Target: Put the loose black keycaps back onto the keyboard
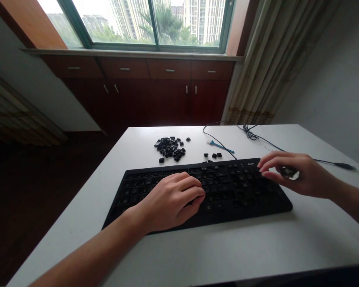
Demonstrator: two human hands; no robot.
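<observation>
Head view showed the left hand (170, 201) lying palm-down, fingers curled, gripping nothing, on the black keyboard (227, 187) on the white table (227, 251). The right hand (297, 175) hovered over the keyboard's right end, thumb and fingers pinched around a small dark piece (288, 172), too blurred to identify.

Bare strip of table (227, 255) in front of the keyboard (227, 191), open across its full width. The keyboard's centre is covered by the left hand (173, 199), its right end by the right hand (290, 173). Behind it are a keycap pile (170, 147), loose keycaps (214, 155) and a blue tool (221, 146). The cable (257, 137) loops at back right, and its plug (344, 165) lies right of the right hand. The table is bare left of the pile.
</observation>
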